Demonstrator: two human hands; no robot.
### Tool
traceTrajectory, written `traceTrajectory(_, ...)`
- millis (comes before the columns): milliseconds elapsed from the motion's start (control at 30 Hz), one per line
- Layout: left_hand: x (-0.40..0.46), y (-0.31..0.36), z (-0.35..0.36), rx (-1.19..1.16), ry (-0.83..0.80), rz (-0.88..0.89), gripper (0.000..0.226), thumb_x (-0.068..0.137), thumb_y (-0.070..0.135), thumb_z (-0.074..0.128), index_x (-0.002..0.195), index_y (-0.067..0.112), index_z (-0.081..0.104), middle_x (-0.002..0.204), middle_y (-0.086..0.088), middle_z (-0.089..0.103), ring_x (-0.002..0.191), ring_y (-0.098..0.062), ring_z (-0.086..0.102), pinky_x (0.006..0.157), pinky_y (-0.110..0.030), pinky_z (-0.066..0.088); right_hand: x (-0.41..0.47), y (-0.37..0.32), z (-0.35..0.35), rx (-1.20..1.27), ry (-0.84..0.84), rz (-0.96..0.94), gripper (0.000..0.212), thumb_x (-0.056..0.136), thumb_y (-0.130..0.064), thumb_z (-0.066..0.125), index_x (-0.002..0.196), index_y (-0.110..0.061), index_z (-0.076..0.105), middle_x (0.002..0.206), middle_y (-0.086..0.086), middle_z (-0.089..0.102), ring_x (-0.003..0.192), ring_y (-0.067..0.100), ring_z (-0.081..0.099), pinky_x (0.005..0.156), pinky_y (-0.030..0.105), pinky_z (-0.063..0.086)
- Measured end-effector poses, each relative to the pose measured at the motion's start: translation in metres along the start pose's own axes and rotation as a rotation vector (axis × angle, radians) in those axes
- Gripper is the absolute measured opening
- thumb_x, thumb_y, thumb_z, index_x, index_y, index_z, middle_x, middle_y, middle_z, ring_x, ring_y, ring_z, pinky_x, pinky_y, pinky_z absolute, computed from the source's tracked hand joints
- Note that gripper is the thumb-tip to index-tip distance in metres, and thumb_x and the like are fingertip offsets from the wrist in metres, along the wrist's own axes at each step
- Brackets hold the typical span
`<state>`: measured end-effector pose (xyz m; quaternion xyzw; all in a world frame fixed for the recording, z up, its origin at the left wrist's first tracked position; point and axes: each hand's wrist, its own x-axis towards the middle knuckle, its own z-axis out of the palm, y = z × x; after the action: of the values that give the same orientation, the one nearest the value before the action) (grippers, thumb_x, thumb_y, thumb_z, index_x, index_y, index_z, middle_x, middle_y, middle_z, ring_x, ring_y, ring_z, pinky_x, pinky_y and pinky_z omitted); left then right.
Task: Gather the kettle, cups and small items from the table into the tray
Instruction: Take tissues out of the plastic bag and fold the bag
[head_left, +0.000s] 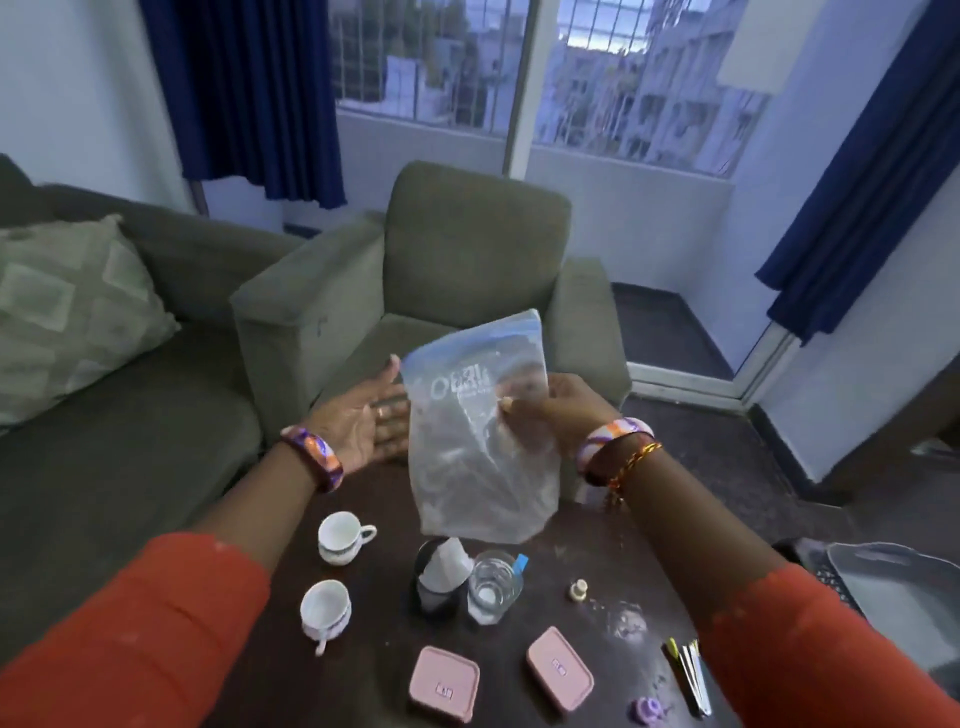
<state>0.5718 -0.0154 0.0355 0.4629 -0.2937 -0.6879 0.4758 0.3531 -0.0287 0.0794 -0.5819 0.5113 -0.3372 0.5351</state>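
Observation:
My right hand (553, 413) pinches a clear zip bag (480, 447) and holds it up above the dark table (374, 613). My left hand (366, 418) is open, palm toward the bag's left edge, fingers beside it. Below on the table stand two white cups (340, 535) (326, 608), a dark holder stuffed with tissue (440, 579), and a clear glass (493, 584). Two pink lidded boxes (443, 683) (560, 666) lie near the front. A small cream stopper (578, 590), cutlery (688, 675) and a purple piece (648, 708) lie at the right. The grey tray (904, 582) sits far right.
A green armchair (467, 260) stands just behind the table and a green sofa (130, 415) with a cushion to the left. Windows with blue curtains fill the back wall. White powder or crumbs (626, 621) are spilled on the table's right part.

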Motion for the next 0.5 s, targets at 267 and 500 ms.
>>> traceTrajectory(267, 0.01, 0.025, 0.048, 0.045, -0.019, 0.324, 0.004, 0.084, 0.014, 0.06, 0.086, 0.018, 0.062, 0.059, 0.008, 0.073, 0.054, -0.005, 0.069, 0.051, -0.025, 0.058, -0.001, 0.004, -0.037, 0.326, 0.153, -0.023, 0.012, 0.084, 0.003, 0.059, 0.083, -0.005, 0.068, 0.058, 0.001, 0.07, 0.048, 0.007, 0.064, 0.051, 0.017, 0.055)
traceTrajectory(500, 0.022, 0.012, 0.064, 0.034, -0.032, 0.39, 0.016, 0.076, -0.009, 0.061, 0.084, 0.004, 0.065, 0.06, 0.003, 0.074, 0.06, -0.008, 0.07, 0.06, -0.019, 0.059, -0.014, 0.015, -0.051, 0.168, -0.039, 0.115, 0.031, 0.072, -0.004, 0.074, 0.102, -0.009, 0.067, 0.087, 0.007, 0.073, 0.073, 0.02, 0.07, 0.068, 0.035, 0.06)
